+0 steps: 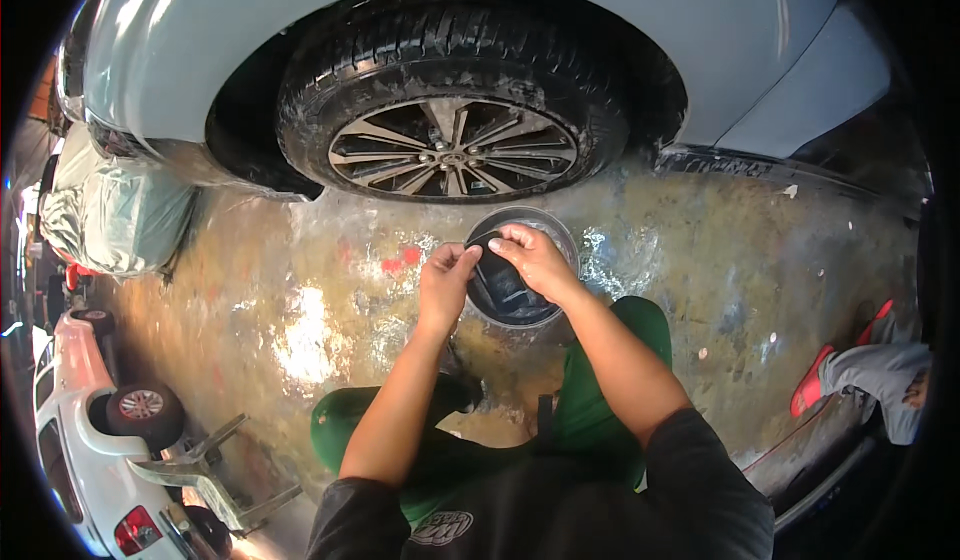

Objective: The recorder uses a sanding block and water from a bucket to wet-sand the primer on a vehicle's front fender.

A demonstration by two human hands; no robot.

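Both my hands meet over a round grey bucket on the floor, just in front of the car wheel. The thumb and fingers of my left hand pinch the left edge of a thin dark piece that looks like a sheet of sandpaper. My right hand grips the same piece at its upper right, thumb across it. Below the fingers, more dark shapes show inside the bucket, too dim to make out. My hands hide part of the bucket's rim.
A car's blue-grey fender arches over the tyre and its spoked rim. The stained floor looks wet and shiny. At left stand a covered bundle and a white vehicle. A person's red shoe shows at right.
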